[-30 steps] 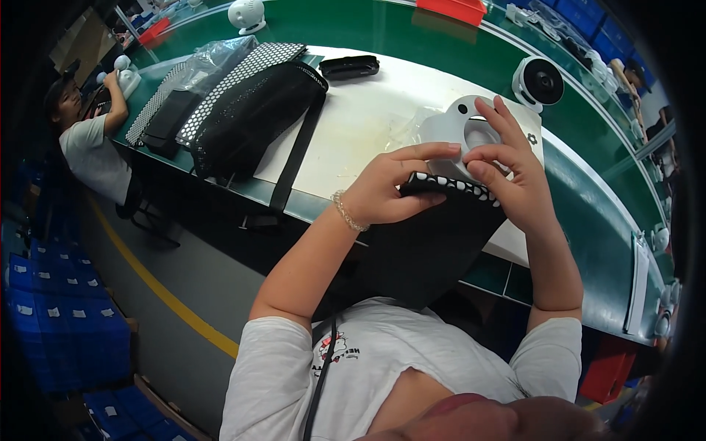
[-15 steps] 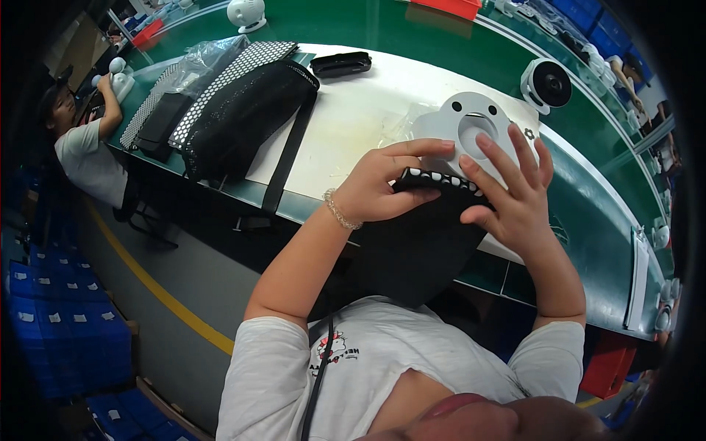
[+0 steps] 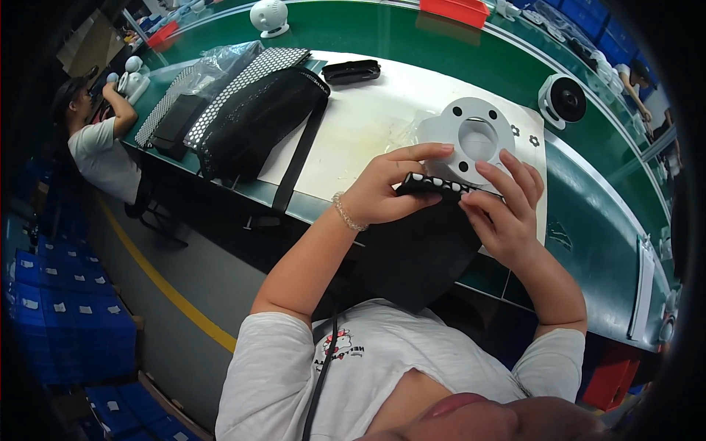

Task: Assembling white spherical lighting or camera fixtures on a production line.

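Observation:
A black fabric pouch (image 3: 423,246) with a black-and-white patterned top edge hangs in front of my chest. My left hand (image 3: 386,187) pinches its upper left edge. My right hand (image 3: 504,206) grips its upper right edge, fingers spread over the top. Just beyond the pouch, a white round plastic plate (image 3: 478,136) with a central hole and small holes lies on the white mat (image 3: 353,125) of the green bench (image 3: 588,228).
A black mesh bag (image 3: 254,121) with a strap, a patterned sheet and clear plastic wrap (image 3: 220,62) lie at the left. A flat black case (image 3: 351,70), white round camera-like devices (image 3: 560,99) and a red bin (image 3: 452,10) stand farther back. A person (image 3: 99,143) sits at the far left.
My right hand has come off the white round plate and down onto the pouch's top edge. The plate now lies uncovered on the mat. My left hand kept its hold.

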`<state>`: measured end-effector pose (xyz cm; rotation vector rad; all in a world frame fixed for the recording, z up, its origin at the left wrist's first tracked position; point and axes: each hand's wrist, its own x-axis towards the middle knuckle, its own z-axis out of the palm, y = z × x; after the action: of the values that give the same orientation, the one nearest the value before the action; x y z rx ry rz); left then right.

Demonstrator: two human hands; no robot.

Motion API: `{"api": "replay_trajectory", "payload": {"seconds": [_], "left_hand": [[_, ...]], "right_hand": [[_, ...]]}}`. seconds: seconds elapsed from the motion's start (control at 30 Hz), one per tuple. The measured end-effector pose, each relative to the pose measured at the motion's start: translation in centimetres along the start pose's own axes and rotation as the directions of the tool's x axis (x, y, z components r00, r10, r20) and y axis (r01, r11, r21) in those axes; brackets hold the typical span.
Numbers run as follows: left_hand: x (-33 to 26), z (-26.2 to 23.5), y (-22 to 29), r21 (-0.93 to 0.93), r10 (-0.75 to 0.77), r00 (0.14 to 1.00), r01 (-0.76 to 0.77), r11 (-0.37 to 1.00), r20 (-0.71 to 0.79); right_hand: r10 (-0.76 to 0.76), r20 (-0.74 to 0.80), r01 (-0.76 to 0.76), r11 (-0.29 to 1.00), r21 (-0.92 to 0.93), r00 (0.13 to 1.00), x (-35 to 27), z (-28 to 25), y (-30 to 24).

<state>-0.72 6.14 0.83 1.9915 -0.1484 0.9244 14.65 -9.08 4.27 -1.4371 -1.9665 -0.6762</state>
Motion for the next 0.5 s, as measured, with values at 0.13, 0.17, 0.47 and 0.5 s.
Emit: {"api": "replay_trajectory", "payload": {"seconds": [0.13, 0.17, 0.47, 0.5], "left_hand": [[0.1, 0.1, 0.0, -0.046, -0.006, 1.000, 0.006, 0.999, 0.006], [0.1, 0.0, 0.1, -0.018, 0.001, 1.000, -0.001, 1.000, 0.016], [0.1, 0.2, 0.0, -0.044, 0.008, 1.000, -0.009, 0.999, -0.015], [0.2, 0.1, 0.1, -0.024, -0.013, 1.000, 0.013, 1.000, -0.008]], "right_hand": [[0.096, -0.010, -0.095, 0.995, 0.037, 0.995, 0.4, -0.1, -0.2], [0.060, -0.013, -0.060, 0.998, -0.007, 0.998, 0.2, 0.0, -0.1], [0.461, 0.097, -0.460, 0.798, 0.391, 0.882, 0.9, -1.9, 2.9], [0.467, 0.096, -0.465, 0.797, 0.385, 0.879, 0.8, -1.8, 3.2]]}}
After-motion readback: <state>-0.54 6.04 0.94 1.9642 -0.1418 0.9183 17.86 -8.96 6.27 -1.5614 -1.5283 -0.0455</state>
